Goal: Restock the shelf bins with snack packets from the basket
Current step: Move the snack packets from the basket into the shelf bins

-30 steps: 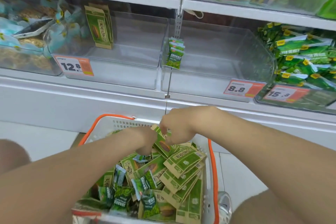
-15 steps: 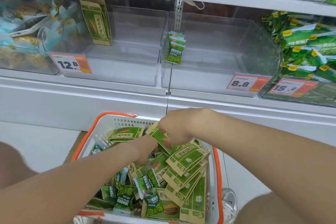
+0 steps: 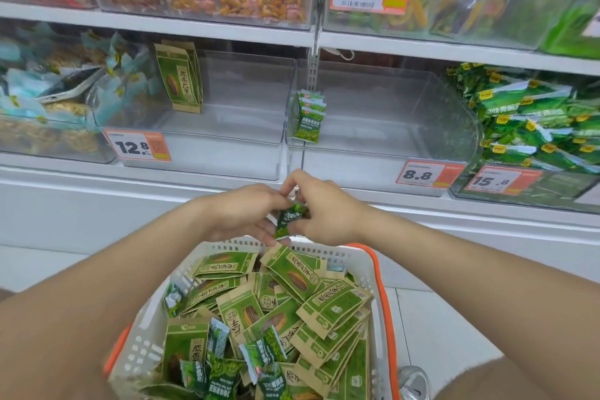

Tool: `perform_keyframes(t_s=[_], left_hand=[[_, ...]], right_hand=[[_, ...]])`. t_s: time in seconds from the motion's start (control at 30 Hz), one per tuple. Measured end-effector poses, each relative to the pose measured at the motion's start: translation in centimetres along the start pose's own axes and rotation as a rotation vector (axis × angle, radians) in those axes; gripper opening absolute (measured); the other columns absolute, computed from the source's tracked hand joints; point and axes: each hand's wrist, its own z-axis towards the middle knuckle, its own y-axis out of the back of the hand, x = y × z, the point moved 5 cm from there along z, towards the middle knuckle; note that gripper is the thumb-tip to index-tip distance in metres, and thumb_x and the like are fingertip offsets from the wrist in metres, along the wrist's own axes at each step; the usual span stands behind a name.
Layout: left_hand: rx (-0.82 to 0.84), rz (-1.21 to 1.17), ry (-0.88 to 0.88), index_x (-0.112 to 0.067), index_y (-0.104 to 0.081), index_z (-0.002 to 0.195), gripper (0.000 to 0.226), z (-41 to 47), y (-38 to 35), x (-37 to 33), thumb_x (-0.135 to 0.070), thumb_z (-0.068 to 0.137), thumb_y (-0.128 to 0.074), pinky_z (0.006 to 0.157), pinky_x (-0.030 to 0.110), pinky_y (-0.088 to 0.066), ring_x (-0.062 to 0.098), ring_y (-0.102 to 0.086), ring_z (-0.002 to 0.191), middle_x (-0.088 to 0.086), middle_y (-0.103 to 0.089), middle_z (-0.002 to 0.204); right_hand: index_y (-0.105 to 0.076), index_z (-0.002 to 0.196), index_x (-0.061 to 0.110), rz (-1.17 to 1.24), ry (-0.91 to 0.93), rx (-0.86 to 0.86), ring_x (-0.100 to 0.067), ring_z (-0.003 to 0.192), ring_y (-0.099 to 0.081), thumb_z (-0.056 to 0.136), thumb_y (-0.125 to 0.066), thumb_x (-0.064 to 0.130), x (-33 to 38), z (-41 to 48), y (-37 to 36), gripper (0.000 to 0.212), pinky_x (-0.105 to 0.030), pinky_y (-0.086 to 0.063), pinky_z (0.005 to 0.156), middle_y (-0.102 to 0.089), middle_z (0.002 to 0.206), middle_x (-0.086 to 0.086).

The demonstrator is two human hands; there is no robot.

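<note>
**Small green packet is out of the basket, bin drop comes next**

Going left to right: the far-left bin (image 3: 48, 101) is stuffed with pale blue packs, so that one isn't our problem. Next to it, the 12.8 bin (image 3: 227, 127) has just a couple of tall kraft packets (image 3: 180, 78) standing against its left wall.

Lower down in the middle, the left hand (image 3: 246, 214) and right hand (image 3: 324, 211) meet just above the far rim of the basket (image 3: 227, 242). Between them is one small green packet (image 3: 289, 219). Both sets of fingers are curled in and pinching it, left from the left side and right from the upper right. I can't tell if a second packet is tucked behind it. The basket underneath is heaped with a mix of both snack kinds.

Right of the hands, the 8.8 bin (image 3: 389, 127) has a short row of little green packs (image 3: 308, 117) stood up against its left wall. They look like the same kind as the held one. The far-right bin (image 3: 535, 120) is already full of green bags.

My read is that the pick is done and this is the carry step. The next move needs the packet to go up and forward over the 8.8 bin's clear front lip. It should be stood next to that row, not dropped flat. With the basket this full, the job looks barely started.
</note>
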Motion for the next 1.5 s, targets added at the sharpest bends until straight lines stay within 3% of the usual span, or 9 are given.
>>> perform_keyframes(t_s=[0.17,0.37,0.5,0.7,0.97,1.07,1.2,1.3,1.5], left_hand=[[-0.09,-0.044,-0.116,-0.013,-0.075,0.101,0.022,-1.3,0.7,-2.5,-0.023,0.087,-0.061,0.076,0.034,-0.047,0.02,-0.071,0.083,0.004,-0.076,0.092],[-0.275,0.04,-0.197,-0.008,-0.063,0.111,0.043,-1.0,1.0,-2.7,-0.005,0.078,-0.09,0.073,0.034,-0.058,0.016,-0.07,0.076,0.006,-0.079,0.09],[-0.278,0.017,-0.16,-0.003,-0.063,0.113,0.046,-0.7,1.4,-2.7,0.001,0.076,-0.089,0.078,0.035,-0.062,0.024,-0.078,0.086,0.014,-0.08,0.095],[-0.287,0.102,-0.072,-0.01,-0.058,0.115,0.053,-0.3,0.9,-3.1,0.001,0.075,-0.091,0.064,0.029,-0.053,0.019,-0.072,0.075,0.011,-0.08,0.094],[-0.461,-0.034,-0.149,-0.005,-0.066,0.108,0.053,-0.4,2.2,-4.5,-0.003,0.066,-0.098,0.065,0.028,-0.061,0.021,-0.076,0.075,0.016,-0.078,0.095],[-0.564,-0.081,-0.208,-0.006,-0.066,0.102,0.054,-0.5,3.0,-5.3,-0.008,0.06,-0.101,0.07,0.038,-0.065,0.027,-0.076,0.074,0.024,-0.073,0.1],[-0.747,0.209,-0.263,-0.019,-0.064,0.092,0.055,-0.7,4.3,-6.9,-0.037,0.057,-0.103,0.067,0.035,-0.054,0.016,-0.068,0.077,0.001,-0.071,0.083],[-0.876,0.457,-0.299,-0.026,-0.056,0.093,0.048,-0.2,5.0,-8.2,-0.045,0.069,-0.094,0.076,0.036,-0.046,0.021,-0.06,0.092,-0.008,-0.061,0.088],[-0.969,0.653,-0.348,-0.025,-0.044,0.11,0.047,1.6,5.3,-9.7,-0.046,0.081,-0.074,0.091,0.043,-0.038,0.03,-0.046,0.114,-0.001,-0.053,0.114]], right_hand=[[-0.072,0.103,0.024,0.345,-0.145,-0.156,-0.017,0.082,-0.07,0.08,-0.089,0.02,-1.2,-0.4,1.7,0.03,-0.041,-0.06,0.084,-0.074,0.097,-0.001],[-0.072,0.109,0.005,0.797,-0.223,-0.128,-0.02,0.079,-0.072,0.085,-0.083,0.006,-1.3,-0.8,2.4,0.027,-0.04,-0.061,0.088,-0.078,0.098,-0.015],[-0.075,0.108,0.011,0.691,-0.188,-0.151,-0.009,0.074,-0.072,0.087,-0.085,0.016,-1.4,-0.9,2.8,0.024,-0.021,-0.053,0.068,-0.079,0.095,-0.008],[-0.074,0.103,0.01,0.528,-0.146,-0.104,-0.015,0.079,-0.074,0.083,-0.088,0.01,-1.6,-0.5,4.2,0.025,-0.039,-0.059,0.086,-0.08,0.088,-0.006],[-0.073,0.116,0.01,0.713,-0.124,-0.212,-0.009,0.08,-0.074,0.087,-0.083,0.007,-1.9,0.0,5.1,0.031,-0.015,-0.052,0.07,-0.08,0.1,-0.006],[-0.069,0.119,0.012,0.769,-0.102,-0.262,-0.013,0.081,-0.071,0.092,-0.076,0.004,-1.6,0.5,5.4,0.029,-0.023,-0.056,0.071,-0.079,0.104,-0.011],[-0.065,0.111,0.012,0.816,-0.106,-0.554,-0.025,0.073,-0.077,0.092,-0.068,-0.001,-1.6,1.8,7.8,0.023,-0.038,-0.06,0.066,-0.078,0.097,-0.016],[-0.065,0.102,0.022,0.51,-0.153,-0.767,-0.025,0.07,-0.077,0.085,-0.067,0.014,-3.2,3.5,10.1,0.019,-0.039,-0.062,0.065,-0.077,0.085,-0.004],[-0.072,0.117,0.016,0.246,-0.354,-0.557,-0.027,0.099,-0.069,0.079,-0.085,0.024,-8.0,9.1,10.8,0.04,-0.029,-0.048,0.074,-0.075,0.102,-0.008]])
